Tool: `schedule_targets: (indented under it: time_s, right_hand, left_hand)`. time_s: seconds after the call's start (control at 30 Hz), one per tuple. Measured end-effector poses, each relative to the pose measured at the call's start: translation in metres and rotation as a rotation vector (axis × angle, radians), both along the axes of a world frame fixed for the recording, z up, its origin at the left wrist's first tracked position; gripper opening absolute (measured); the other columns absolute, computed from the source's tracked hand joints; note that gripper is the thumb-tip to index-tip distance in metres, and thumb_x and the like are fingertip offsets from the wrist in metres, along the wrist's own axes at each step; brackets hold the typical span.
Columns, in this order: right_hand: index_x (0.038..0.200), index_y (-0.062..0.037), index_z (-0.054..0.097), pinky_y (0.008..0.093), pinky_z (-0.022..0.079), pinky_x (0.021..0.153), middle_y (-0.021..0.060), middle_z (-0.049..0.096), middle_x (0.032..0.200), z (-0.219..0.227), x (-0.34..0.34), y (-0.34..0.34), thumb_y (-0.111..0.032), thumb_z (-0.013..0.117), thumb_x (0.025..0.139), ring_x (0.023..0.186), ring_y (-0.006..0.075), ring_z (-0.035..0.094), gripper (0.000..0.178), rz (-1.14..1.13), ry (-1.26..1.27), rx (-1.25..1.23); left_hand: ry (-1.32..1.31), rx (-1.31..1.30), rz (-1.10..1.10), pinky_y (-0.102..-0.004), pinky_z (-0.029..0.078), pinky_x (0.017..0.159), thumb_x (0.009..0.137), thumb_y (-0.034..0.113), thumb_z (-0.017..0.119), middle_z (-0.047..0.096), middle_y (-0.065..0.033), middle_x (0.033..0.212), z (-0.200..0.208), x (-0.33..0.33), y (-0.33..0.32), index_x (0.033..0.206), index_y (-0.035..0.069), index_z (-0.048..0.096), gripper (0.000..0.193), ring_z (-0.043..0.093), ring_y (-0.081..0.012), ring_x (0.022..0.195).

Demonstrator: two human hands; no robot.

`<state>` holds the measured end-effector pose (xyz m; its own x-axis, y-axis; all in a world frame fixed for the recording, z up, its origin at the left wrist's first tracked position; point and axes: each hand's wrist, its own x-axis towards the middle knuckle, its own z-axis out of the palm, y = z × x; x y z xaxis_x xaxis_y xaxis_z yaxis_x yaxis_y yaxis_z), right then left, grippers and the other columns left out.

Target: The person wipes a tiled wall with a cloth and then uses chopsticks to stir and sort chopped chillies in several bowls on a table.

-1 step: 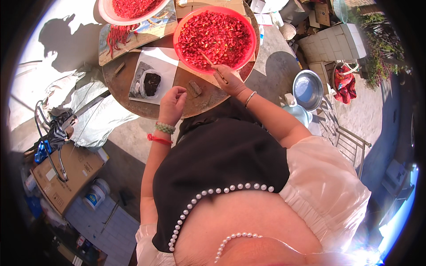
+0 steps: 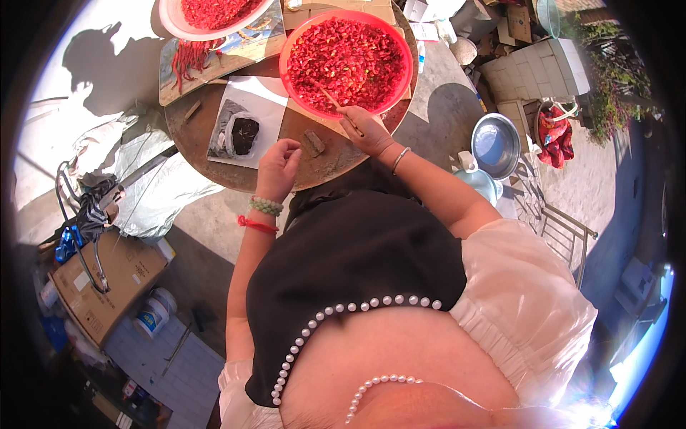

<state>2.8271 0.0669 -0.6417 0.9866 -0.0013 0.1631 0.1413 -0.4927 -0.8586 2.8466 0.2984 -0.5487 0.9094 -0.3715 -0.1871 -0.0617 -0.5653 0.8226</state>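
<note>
My right hand (image 2: 366,132) is closed around a wooden chopstick (image 2: 327,94), a thin stick whose tip dips into chopped red chillies (image 2: 350,61). These fill a round red basin (image 2: 409,68) at the far side of the table. I cannot tell whether a second stick lies along it. Over the table's near edge, my left hand (image 2: 279,168) is loosely curled with nothing visible in it. Beside it stands an opened plastic bag (image 2: 227,136) with dark contents (image 2: 245,134), on a white sheet (image 2: 274,91). A small brownish block (image 2: 312,143) lies between my hands.
Another basin (image 2: 171,25) of chopped chillies and some whole red chillies (image 2: 189,61) sit at the far left of the round table (image 2: 193,154). Metal basin (image 2: 495,145), pale blue basin (image 2: 480,184) and metal rack (image 2: 564,232) are on the right; a cardboard box (image 2: 107,282) is at lower left.
My right hand and the chopstick have shifted very slightly left. My left hand stays where it was.
</note>
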Motion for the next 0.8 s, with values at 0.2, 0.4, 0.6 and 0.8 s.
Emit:
schedule_targets:
  time_s: [0.2,0.4,0.6,0.8]
  right_hand:
    - [0.106,-0.0055,0.060,0.0392,0.050,0.075,0.0170,0.063,0.098,-0.007,-0.002,-0.037,-0.017,0.055,0.089,0.089,0.0334,0.062,0.021,-0.057,0.049,-0.071]
    - [0.108,-0.0058,0.062,0.0374,0.051,0.078,0.0155,0.065,0.098,-0.006,0.007,-0.082,-0.019,0.057,0.088,0.089,0.0312,0.064,0.024,-0.248,0.128,-0.080]
    - [0.108,-0.0036,0.058,0.0419,0.050,0.075,0.0164,0.061,0.097,-0.021,0.007,-0.051,-0.019,0.056,0.088,0.089,0.0345,0.060,0.025,-0.076,-0.029,-0.357]
    - [0.099,-0.0042,0.054,0.0429,0.049,0.075,0.0157,0.054,0.095,-0.036,0.001,-0.006,-0.013,0.060,0.078,0.086,0.0335,0.058,0.024,0.198,-0.031,-0.561]
  left_hand:
    - [-0.024,-0.040,0.023,-0.0301,0.051,0.067,0.086,0.009,0.061,0.064,-0.0110,0.081,0.000,0.001,0.000,0.093,0.001,0.061,0.011,0.064,-0.0193,0.072]
    - [0.009,-0.032,0.047,-0.0303,0.051,0.067,0.086,0.010,0.061,0.065,-0.0112,0.080,-0.004,-0.001,0.001,0.093,0.001,0.061,0.011,0.064,-0.0200,0.072]
    - [0.021,-0.023,0.046,-0.0311,0.051,0.068,0.086,0.010,0.062,0.065,-0.0122,0.081,-0.005,-0.001,-0.001,0.093,0.001,0.061,0.012,0.065,-0.0207,0.073]
    - [0.009,-0.003,0.039,-0.0320,0.052,0.070,0.085,0.009,0.062,0.065,-0.0129,0.083,-0.004,-0.002,-0.002,0.093,0.001,0.061,0.012,0.066,-0.0223,0.076]
